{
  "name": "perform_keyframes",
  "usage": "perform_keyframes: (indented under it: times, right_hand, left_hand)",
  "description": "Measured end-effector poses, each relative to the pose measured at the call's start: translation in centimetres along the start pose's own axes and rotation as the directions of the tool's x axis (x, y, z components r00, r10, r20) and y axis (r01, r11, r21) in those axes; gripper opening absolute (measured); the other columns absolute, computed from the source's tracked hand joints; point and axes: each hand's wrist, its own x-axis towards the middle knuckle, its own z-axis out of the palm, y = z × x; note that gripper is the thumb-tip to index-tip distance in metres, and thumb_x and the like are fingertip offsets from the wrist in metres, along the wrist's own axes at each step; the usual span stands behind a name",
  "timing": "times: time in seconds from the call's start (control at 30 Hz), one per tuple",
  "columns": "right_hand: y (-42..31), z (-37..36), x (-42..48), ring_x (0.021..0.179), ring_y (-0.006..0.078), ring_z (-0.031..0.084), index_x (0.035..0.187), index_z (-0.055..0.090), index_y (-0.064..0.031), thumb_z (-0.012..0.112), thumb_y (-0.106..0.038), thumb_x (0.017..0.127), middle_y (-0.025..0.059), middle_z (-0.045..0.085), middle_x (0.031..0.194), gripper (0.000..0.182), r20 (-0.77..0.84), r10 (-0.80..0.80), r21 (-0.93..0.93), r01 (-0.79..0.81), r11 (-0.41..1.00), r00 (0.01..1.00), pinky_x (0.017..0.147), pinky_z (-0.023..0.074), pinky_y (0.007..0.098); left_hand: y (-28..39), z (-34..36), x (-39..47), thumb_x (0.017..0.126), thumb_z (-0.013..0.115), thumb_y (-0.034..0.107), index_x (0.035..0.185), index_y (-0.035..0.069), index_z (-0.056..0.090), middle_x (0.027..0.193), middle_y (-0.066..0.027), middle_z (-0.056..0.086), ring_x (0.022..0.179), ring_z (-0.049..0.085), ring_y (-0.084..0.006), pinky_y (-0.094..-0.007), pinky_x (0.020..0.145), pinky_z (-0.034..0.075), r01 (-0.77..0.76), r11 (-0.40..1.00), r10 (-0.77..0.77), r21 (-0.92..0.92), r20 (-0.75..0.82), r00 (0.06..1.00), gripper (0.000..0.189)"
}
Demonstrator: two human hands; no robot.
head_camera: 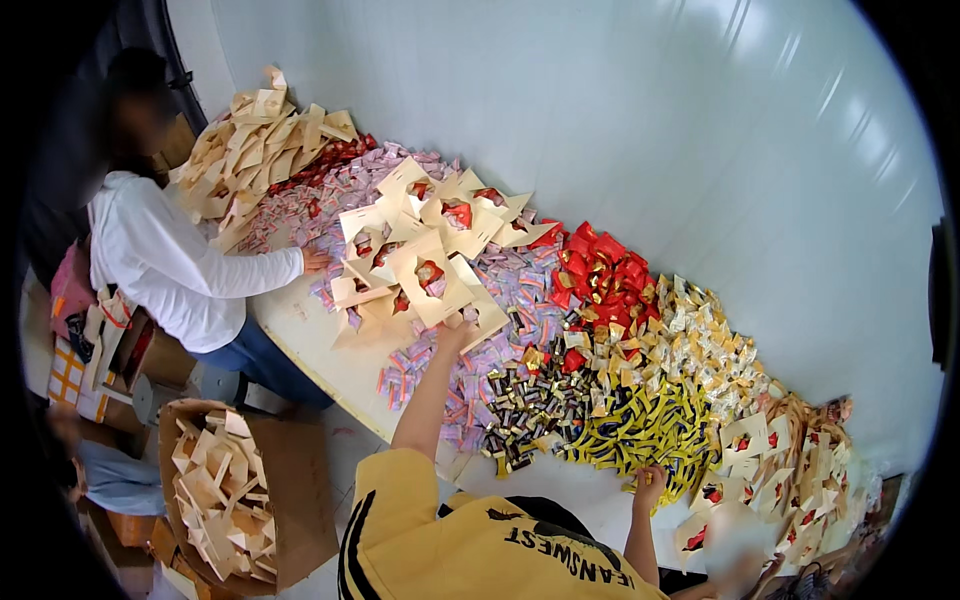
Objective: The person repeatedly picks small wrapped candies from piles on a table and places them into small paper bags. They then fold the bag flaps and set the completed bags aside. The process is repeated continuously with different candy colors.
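Observation:
My left hand (454, 331) is at the lower edge of a cream card box (425, 279) and appears to grip it. The box has a cut-out window showing red and pale wrapped pieces. Similar filled boxes (457, 214) lie heaped behind it. Under and around them spread purple-and-pink wrapped sweets (525, 289). Over the front edge of a pile of yellow-and-blue wrapped sweets (645, 424) is my right hand (651, 480), fingers bent; whether it holds one is unclear. Dark sweets with gold ends (536, 401) lie between my hands.
Red packets (604, 274) and cream wrapped sweets (705, 345) are piled farther back. Boxes with strap-like handles (806, 480) crowd the right end. A person in white (202, 240) works at the left. A carton (300, 495) of flat card pieces stands beside the table (322, 349).

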Motion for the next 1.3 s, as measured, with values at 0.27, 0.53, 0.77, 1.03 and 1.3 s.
perform_keyframes:
  times: [0.27,0.53,0.77,1.03,1.3]
  right_hand:
    - [-7.0,-1.7,2.1,0.065,0.0051,0.037,0.081,0.047,-0.0095,0.056,-0.018,0.089,-0.0043,0.042,0.072,0.015,-0.012,0.617,0.659,-0.457,0.597,0.787,0.058,0.0333,0.0201]
    - [-13.9,0.2,3.8,0.070,0.0066,0.046,0.086,0.048,-0.0074,0.055,-0.013,0.089,-0.0018,0.047,0.079,0.009,0.131,0.515,0.696,-0.449,0.561,0.847,0.063,0.0405,0.0217]
    - [-23.7,0.1,8.7,0.071,0.0078,0.053,0.090,0.049,-0.0040,0.056,-0.001,0.085,0.0000,0.051,0.081,0.009,0.403,0.139,0.710,-0.405,0.576,0.905,0.063,0.0442,0.0206]
    - [-23.6,3.7,5.6,0.063,0.0228,0.058,0.082,0.054,-0.0013,0.065,-0.009,0.076,0.0113,0.059,0.071,0.015,0.684,0.030,0.257,-0.279,0.925,0.729,0.058,0.0467,0.0312]
    - [-20.4,0.3,3.9,0.073,0.0232,0.051,0.087,0.052,-0.0034,0.062,-0.006,0.076,0.0094,0.050,0.082,0.015,0.453,0.071,0.267,-0.212,0.940,0.888,0.063,0.0420,0.0320]
  left_hand:
    - [0.8,1.9,-0.8,0.065,0.069,0.021,0.112,-0.002,0.050,0.105,-0.0155,0.058,0.098,0.058,-0.0279,-0.0370,0.083,0.047,-0.011,0.998,0.004,-0.068,-0.109,0.994,0.055]
    - [3.4,-2.1,-7.8,0.080,0.063,0.028,0.104,0.005,0.053,0.084,-0.0031,0.062,0.069,0.061,-0.0127,-0.0261,0.054,0.051,0.559,0.819,-0.465,-0.131,0.419,0.780,0.035]
    - [3.5,-2.3,-21.1,0.078,0.065,0.027,0.109,0.003,0.049,0.093,-0.0076,0.060,0.075,0.061,-0.0157,-0.0279,0.061,0.051,0.467,0.884,-0.399,0.003,0.525,0.752,0.043]
    - [3.7,-0.8,-27.4,0.070,0.066,0.014,0.118,-0.002,0.034,0.112,-0.0130,0.051,0.099,0.053,-0.0201,-0.0314,0.083,0.045,0.039,0.927,-0.329,0.374,0.757,0.564,0.060]
    - [3.4,4.5,-29.0,0.069,0.066,0.010,0.118,0.003,0.036,0.107,-0.0105,0.053,0.097,0.054,-0.0183,-0.0314,0.081,0.046,0.101,0.909,-0.413,0.404,0.839,0.354,0.058]
